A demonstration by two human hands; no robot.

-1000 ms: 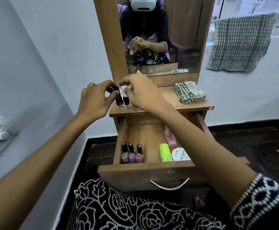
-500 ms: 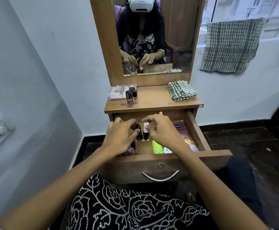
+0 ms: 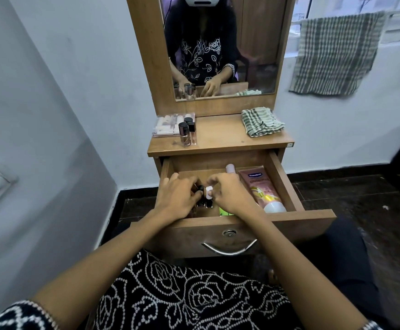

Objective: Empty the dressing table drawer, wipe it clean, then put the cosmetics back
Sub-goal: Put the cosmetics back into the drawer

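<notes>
Both hands in open drawer point(image 3: 282, 184). Left hand point(image 3: 177, 196) grips black-capped nail polish bottles point(image 3: 200, 195); right hand point(image 3: 230, 192) pinches white-capped bottle point(image 3: 209, 190). Vaseline tube point(image 3: 263, 189) lies right inside. Three small bottles point(image 3: 186, 132) remain on tabletop point(image 3: 220, 136).

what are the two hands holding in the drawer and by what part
Both grip small nail polish bottles by their caps: the left hand on a black-capped bottle, the right hand on a white-capped one.
</notes>
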